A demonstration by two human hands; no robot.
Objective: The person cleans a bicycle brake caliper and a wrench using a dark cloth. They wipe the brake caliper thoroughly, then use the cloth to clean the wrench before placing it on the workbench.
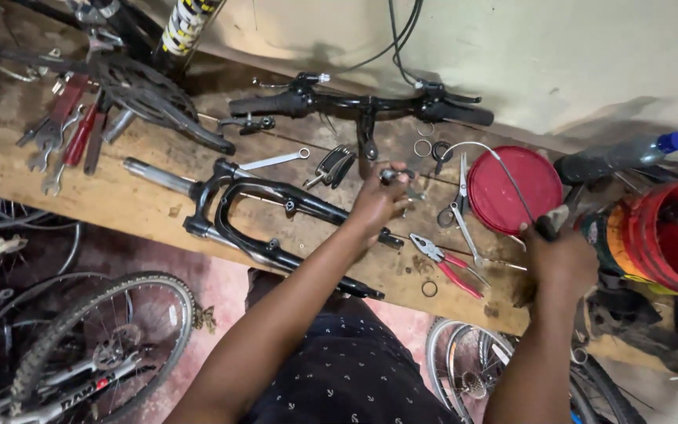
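My left hand (377, 201) is closed on a small metal bike part (395, 174) over the wooden workbench (143, 206), just right of a black suspension fork (272, 224). My right hand (563, 261) grips a dark tool handle (549, 225) near the bench's right end. A thin grey cable (504, 169) arcs from that handle over a red round lid (515, 189). Red-handled pliers (447, 263) lie between my hands. Scissors (460, 202) lie left of the lid.
A black handlebar with brake levers (359, 104) lies at the back by the wall. Wrenches (60, 133) and a crankset (147, 94) sit at the left. A red bucket (672, 235) and a bottle (621, 155) stand right. Bike wheels (100, 345) lean below the bench.
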